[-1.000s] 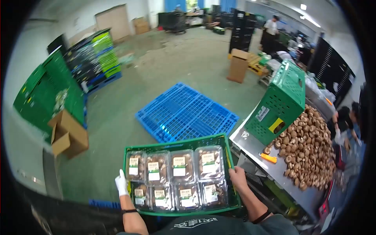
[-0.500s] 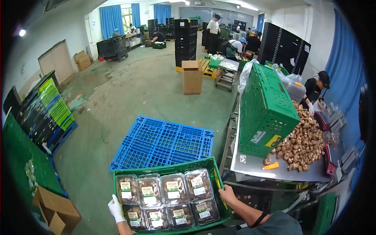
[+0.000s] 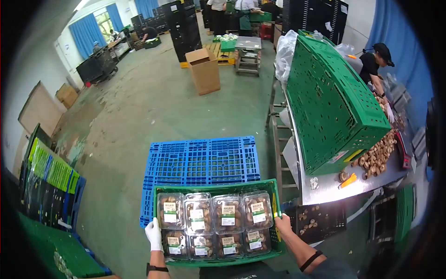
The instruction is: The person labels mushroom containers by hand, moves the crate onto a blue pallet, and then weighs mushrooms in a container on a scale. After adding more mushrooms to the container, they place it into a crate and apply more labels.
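A green crate holds several clear plastic boxes of brown mushrooms with labels, set in two rows. My left hand, in a white glove, grips the crate's left side. At the right side, my bare right hand is closed on the rim. The crate's far edge overlaps the near part of a blue plastic pallet on the floor.
To the right, a metal table bears a large green crate, loose mushrooms and an orange tool. A person reaches into the mushrooms. A cardboard box stands ahead. Stacked crates are at left.
The view has turned and shifted. The held crate now lies further right in view and more squarely in line with the pallet. Both hands still hold it.
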`<state>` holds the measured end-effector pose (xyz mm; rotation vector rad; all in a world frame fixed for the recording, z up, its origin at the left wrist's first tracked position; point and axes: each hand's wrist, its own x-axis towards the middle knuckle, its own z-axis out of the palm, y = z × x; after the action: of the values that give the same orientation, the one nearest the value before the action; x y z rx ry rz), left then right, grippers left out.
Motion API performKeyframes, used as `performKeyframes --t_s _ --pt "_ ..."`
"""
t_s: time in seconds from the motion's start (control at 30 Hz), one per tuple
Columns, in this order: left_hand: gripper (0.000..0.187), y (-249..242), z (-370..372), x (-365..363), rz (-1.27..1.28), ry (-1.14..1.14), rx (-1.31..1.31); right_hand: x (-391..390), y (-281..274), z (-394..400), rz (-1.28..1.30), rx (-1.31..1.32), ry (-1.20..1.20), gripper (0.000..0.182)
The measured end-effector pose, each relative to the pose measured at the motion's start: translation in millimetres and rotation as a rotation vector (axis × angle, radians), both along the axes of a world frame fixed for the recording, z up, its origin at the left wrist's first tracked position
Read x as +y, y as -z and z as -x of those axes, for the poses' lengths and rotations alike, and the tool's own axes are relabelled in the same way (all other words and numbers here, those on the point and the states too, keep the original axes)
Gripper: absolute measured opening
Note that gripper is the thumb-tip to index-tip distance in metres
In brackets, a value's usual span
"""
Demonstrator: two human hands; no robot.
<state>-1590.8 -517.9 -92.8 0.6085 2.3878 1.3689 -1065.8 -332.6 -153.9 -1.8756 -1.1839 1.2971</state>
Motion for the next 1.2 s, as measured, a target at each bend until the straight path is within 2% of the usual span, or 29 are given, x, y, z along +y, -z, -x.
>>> performKeyframes --t_s 0.07,0.13,0.2,0.27,0.3,0.33,0.4,0.43,0.47,0.53,0.73,0.8,0.87,0.93,1.0,1.03,1.07,1.1,1.13,1.17,1.2 --pt "0.049 -3.6 16.1 43.6 -0.011 0.044 -0.093 0.4 -12.3 8.3 -0.029 -0.03 0.043 0.008" --pt "0.046 7.3 43.4 79.0 0.043 0.167 0.002 -5.6 -26.1 23.1 0.033 0.11 0.188 0.005" --pt "0.043 -12.8 49.6 117.2 0.105 0.23 0.103 -20.9 -21.4 28.3 0.026 0.14 0.229 0.007" --pt "0.041 -39.3 52.4 154.8 0.189 0.324 0.084 -26.3 -11.6 33.5 0.015 0.213 0.379 0.007" --pt "0.042 -42.4 54.3 171.1 0.13 0.378 0.11 -29.9 -35.6 44.0 0.029 0.313 0.434 0.009" --pt "0.043 -39.4 60.2 188.1 0.073 0.429 0.14 -33.8 -33.3 43.7 0.062 0.281 0.433 0.008" --pt "0.045 -40.3 74.2 225.1 0.15 0.559 -0.006 -36.5 -26.6 48.7 0.115 0.333 0.503 0.01" --pt "0.047 -66.6 61.8 238.8 0.185 0.557 -0.171 -45.1 -22.5 52.3 0.135 0.343 0.511 0.01" --pt "0.046 -72.2 56.8 253.5 0.196 0.544 -0.216 -49.9 -19.4 55.0 0.13 0.391 0.548 0.01" --pt "0.045 -71.0 52.8 284.8 0.214 0.503 -0.221 -42.7 -19.2 59.5 0.104 0.447 0.592 0.01" --pt "0.045 -62.0 38.1 357.8 0.307 0.629 -0.169 -48.3 -2.4 85.2 0.047 0.504 0.758 0.01" --pt "0.048 -37.2 37.3 383.6 0.257 0.653 -0.213 -47.1 8.3 91.6 0.076 0.493 0.778 0.011" --pt "0.048 -7.7 35.6 413.4 0.294 0.667 -0.186 -46.3 27.2 104.8 0.049 0.478 0.912 0.011" --pt "0.049 22.4 30.6 445.5 0.334 0.725 -0.217 -49.1 47.7 114.6 0.058 0.429 0.944 0.009" --pt "0.05 61.8 22.0 480.6 0.335 0.833 -0.078 -48.9 69.7 128.2 0.057 0.494 1.032 0.004" --pt "0.049 99.9 23.6 513.3 0.343 0.877 -0.042 -43.0 75.3 141.0 0.043 0.481 1.058 0.005" --pt "0.049 113.4 12.7 521.3 0.378 0.915 -0.027 -46.3 92.9 146.3 0.077 0.446 1.147 0.008" --pt "0.049 126.6 6.8 532.6 0.477 0.979 -0.037 -53.6 112.6 151.3 0.043 0.413 1.144 0.008" --pt "0.049 132.4 -6.8 543.5 0.499 0.97 -0.043 -57.1 137.4 160.8 0.001 0.396 1.145 0.008" --pt "0.049 154.9 -12.0 558.5 0.49 0.999 -0.044 -56.0 140.0 169.8 0.008 0.395 1.138 0.012" --pt "0.049 179.5 -17.0 566.4 0.479 1.029 -0.045 -59.5 162.5 175.3 -0.03 0.521 1.211 0.015"
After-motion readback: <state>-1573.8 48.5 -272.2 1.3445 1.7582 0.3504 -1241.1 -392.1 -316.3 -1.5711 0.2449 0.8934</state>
